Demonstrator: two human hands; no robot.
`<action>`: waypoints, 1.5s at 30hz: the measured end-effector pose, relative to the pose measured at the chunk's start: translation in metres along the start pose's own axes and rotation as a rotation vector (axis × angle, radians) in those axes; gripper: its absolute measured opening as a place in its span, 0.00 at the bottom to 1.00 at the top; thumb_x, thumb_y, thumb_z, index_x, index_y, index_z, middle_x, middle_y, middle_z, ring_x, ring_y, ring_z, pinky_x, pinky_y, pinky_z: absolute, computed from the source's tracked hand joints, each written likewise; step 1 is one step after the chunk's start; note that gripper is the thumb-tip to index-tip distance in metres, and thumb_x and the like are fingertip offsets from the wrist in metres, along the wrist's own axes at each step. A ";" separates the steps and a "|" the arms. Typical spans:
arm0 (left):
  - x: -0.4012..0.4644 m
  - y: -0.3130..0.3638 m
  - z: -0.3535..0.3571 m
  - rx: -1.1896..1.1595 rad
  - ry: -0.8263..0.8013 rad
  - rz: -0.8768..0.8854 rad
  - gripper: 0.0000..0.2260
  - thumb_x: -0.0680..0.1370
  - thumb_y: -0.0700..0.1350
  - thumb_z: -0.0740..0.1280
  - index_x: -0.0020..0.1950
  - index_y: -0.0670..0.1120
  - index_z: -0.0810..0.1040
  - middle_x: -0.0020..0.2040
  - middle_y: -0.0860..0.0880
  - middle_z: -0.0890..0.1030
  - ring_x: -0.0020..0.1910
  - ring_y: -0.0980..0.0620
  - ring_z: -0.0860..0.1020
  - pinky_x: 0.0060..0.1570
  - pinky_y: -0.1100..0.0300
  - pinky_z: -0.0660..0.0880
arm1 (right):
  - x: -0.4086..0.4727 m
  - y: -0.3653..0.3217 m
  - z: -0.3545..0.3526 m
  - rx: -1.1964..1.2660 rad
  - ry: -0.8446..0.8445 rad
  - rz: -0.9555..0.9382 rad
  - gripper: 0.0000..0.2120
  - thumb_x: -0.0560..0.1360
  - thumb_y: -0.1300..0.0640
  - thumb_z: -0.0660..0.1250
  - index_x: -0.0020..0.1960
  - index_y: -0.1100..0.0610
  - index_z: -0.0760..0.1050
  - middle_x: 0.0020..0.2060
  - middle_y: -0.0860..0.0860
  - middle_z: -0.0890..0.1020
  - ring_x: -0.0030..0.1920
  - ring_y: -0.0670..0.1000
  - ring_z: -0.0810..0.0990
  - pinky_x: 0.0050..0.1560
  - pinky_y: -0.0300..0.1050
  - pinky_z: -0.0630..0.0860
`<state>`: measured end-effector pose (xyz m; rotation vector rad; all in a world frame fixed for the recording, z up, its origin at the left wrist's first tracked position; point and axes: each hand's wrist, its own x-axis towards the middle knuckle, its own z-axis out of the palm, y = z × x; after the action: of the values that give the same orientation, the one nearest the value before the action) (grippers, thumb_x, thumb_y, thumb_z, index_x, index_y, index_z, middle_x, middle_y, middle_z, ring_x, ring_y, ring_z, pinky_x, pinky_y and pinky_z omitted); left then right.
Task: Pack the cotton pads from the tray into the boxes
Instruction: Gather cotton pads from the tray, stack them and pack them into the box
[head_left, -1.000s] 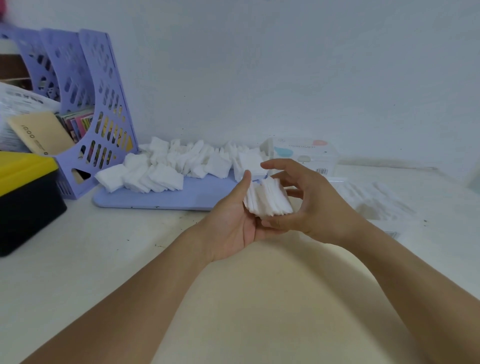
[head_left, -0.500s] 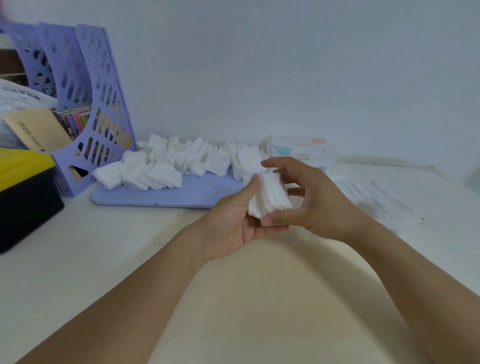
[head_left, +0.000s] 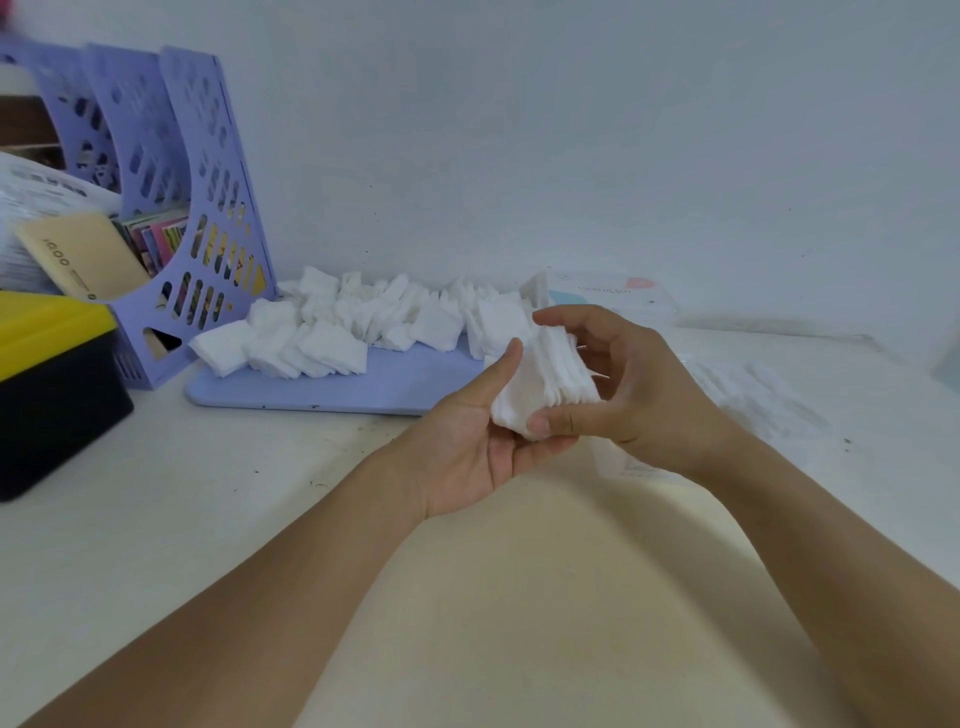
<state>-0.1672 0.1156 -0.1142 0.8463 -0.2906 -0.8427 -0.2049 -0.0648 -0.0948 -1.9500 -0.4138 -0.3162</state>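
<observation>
Squaring the stack of white square cotton pads (head_left: 545, 384), left hand (head_left: 467, 441) cups it, right hand (head_left: 623, 384) pinches; edges should be aligned before boxing.

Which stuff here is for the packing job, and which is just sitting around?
For the job:
- stack of cotton pads, held between left hand and right hand
- loose cotton pads on the purple tray
- white box behind the hands

Just lying about:
- purple file rack with booklets
- yellow-lidded black bin
</observation>
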 end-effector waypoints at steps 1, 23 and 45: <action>-0.001 0.000 0.002 0.023 -0.001 0.002 0.24 0.79 0.56 0.63 0.70 0.43 0.74 0.64 0.41 0.81 0.62 0.46 0.81 0.62 0.53 0.79 | 0.000 0.001 0.001 -0.028 -0.007 0.002 0.38 0.61 0.61 0.85 0.68 0.48 0.74 0.59 0.49 0.80 0.58 0.50 0.82 0.57 0.52 0.82; 0.004 0.000 -0.003 -0.104 0.140 -0.016 0.22 0.80 0.52 0.64 0.67 0.37 0.76 0.60 0.36 0.82 0.52 0.40 0.82 0.50 0.48 0.84 | 0.000 -0.006 -0.004 0.078 0.109 -0.018 0.33 0.63 0.60 0.82 0.66 0.52 0.76 0.54 0.50 0.82 0.53 0.52 0.84 0.49 0.42 0.81; 0.002 -0.003 0.002 -0.051 0.158 0.028 0.18 0.84 0.50 0.61 0.63 0.36 0.77 0.56 0.36 0.84 0.50 0.37 0.85 0.50 0.47 0.83 | 0.001 0.000 -0.001 0.006 0.161 -0.049 0.29 0.67 0.71 0.77 0.64 0.51 0.77 0.54 0.53 0.82 0.49 0.54 0.83 0.48 0.57 0.84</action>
<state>-0.1683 0.1115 -0.1157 0.8538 -0.1412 -0.7494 -0.2040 -0.0652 -0.0938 -1.8946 -0.3570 -0.4989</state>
